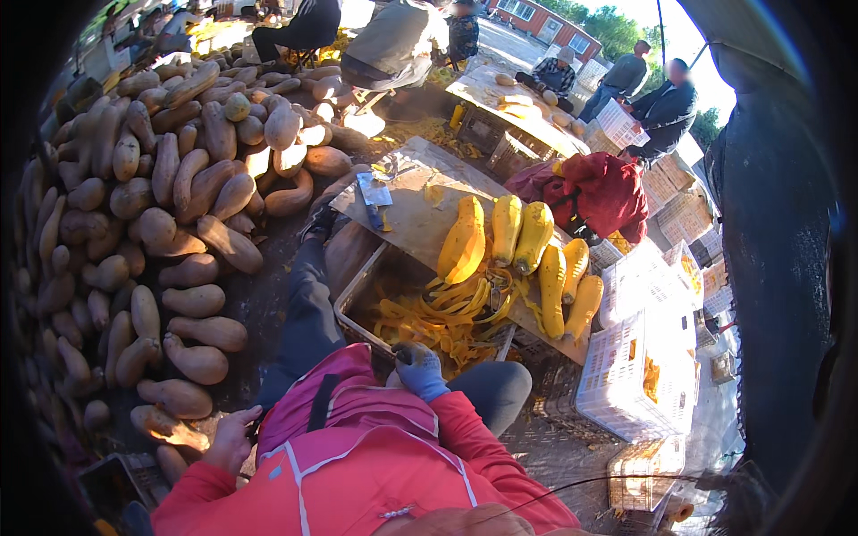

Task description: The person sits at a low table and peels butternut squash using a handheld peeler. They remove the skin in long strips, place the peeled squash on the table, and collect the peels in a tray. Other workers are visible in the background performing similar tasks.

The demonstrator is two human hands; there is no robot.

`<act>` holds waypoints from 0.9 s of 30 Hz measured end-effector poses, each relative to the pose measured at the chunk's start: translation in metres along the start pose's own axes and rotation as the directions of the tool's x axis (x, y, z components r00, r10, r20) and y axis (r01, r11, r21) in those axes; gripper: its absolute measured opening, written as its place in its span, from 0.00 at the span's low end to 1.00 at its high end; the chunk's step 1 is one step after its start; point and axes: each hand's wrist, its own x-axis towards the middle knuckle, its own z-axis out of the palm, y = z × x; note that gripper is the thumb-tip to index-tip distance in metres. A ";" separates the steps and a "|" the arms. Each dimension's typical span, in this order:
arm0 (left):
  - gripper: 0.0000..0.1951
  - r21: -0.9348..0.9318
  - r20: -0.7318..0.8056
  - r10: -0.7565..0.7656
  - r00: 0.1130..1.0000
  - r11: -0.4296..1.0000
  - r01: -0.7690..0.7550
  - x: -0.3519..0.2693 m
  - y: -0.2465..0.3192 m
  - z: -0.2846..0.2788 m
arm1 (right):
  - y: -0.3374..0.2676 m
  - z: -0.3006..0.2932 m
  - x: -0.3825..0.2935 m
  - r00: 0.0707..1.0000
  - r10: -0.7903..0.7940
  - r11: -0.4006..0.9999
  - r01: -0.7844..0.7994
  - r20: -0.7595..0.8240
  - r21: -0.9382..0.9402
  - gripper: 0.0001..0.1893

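Observation:
My left hand (230,439), bare, is at my left hip beside the pink apron (348,409). Its fingers curl near something dark that I cannot make out. My right hand (419,372) wears a grey-blue glove with a dark, dirty palm side. It rests over my lap at the near edge of a plastic crate (345,303), fingers bent; whether it grips anything is hidden. Long yellow peelings (436,321) fill much of that crate. Across its far side lies a wooden board (415,204) bearing several peeled squashes (464,241) and a broad, shiny blade (374,189) with a dark handle.
A large heap of unpeeled squashes (201,174) spreads along my left. White plastic crates (637,375) stack at my right, some holding yellow pieces. Red cloth (596,187) lies beyond the board. Other people sit farther off, and one standing person (670,107) holds a crate.

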 end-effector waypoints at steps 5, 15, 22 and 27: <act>0.13 -0.266 0.002 0.151 0.988 0.953 -0.145 0.037 -0.010 -0.008 | 0.021 0.013 -0.011 0.998 0.070 0.996 -0.070 0.002 0.048 0.13; 0.06 0.229 0.026 0.170 0.985 0.958 -0.172 -0.014 -0.008 0.021 | 0.035 0.025 -0.006 0.995 0.059 0.991 -0.050 -0.080 0.120 0.12; 0.11 0.024 0.104 0.136 0.985 0.990 -0.139 -0.018 0.001 0.011 | 0.037 0.026 -0.009 0.992 0.115 0.982 -0.105 -0.054 0.157 0.14; 0.14 0.006 0.126 0.141 0.982 0.990 -0.143 -0.010 -0.008 -0.004 | 0.038 0.023 -0.009 0.992 0.124 0.980 -0.119 -0.023 0.157 0.17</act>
